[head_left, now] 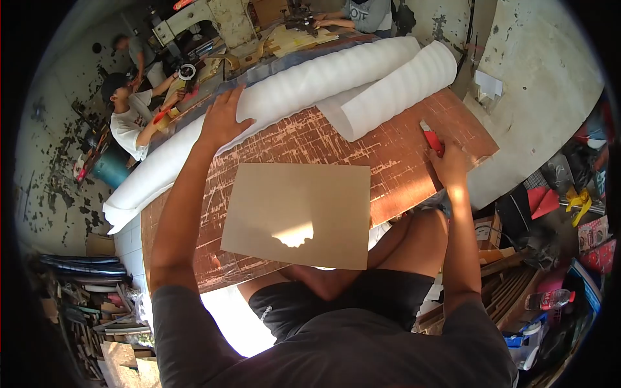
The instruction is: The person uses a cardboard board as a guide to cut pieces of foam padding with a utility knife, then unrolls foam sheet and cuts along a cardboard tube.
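Observation:
My left hand lies on the long roll of white sheet material, its fingers stretched out and thumb apart. In my right hand is a red utility knife, its blade pointing up and away from me over the right part of the board. A flat tan cardboard sheet rests near my lap, overhanging the front edge of the scored reddish-brown board. A second, shorter white roll lies at the right end, its loose edge curling onto the board.
Behind the rolls, a person in a white shirt works near a sewing machine. Another person's sleeve shows at the back. Stacked scraps stand at left. A plastic bottle and wood strips lie at right.

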`<move>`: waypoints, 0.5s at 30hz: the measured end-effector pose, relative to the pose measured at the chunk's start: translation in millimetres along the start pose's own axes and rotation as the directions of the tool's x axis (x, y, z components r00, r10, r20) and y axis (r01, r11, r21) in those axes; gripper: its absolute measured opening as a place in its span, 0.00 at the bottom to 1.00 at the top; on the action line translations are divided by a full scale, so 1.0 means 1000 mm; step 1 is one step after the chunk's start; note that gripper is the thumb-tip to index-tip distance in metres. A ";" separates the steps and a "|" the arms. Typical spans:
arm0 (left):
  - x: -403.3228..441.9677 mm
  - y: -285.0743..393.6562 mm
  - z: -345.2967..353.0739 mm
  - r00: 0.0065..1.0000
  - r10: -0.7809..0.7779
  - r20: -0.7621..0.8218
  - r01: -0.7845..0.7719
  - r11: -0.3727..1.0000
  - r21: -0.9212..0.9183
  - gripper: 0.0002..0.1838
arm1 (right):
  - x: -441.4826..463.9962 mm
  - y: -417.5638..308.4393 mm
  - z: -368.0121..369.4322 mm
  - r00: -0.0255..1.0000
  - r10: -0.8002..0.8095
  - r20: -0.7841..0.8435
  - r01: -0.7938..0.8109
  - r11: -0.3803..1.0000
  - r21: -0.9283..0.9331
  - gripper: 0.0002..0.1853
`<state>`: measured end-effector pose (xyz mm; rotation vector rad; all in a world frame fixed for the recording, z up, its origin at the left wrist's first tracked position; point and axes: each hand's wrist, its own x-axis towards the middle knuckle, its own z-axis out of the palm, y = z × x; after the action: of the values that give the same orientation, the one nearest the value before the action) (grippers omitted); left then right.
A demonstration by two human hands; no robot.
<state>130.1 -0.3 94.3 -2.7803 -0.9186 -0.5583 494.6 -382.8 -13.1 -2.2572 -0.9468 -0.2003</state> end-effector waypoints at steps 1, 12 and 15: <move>0.011 0.001 0.005 1.000 0.011 0.000 -0.011 1.000 0.000 0.51 | -0.002 -0.002 -0.004 0.995 0.077 0.063 -0.078 0.997 0.016 0.23; 0.033 -0.001 0.040 0.974 -0.122 0.189 0.096 0.986 0.139 0.58 | -0.130 -0.038 -0.016 0.982 0.010 0.188 -0.168 0.499 0.850 0.11; 0.031 -0.009 0.044 0.986 -0.084 0.145 0.066 0.990 0.125 0.55 | -0.178 -0.081 -0.007 0.942 -0.019 0.334 -0.286 0.475 0.833 0.13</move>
<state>160.6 35.4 66.7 -2.7185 -1.0539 -0.2954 311.6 -448.1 -32.3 -1.3538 -0.7387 0.6204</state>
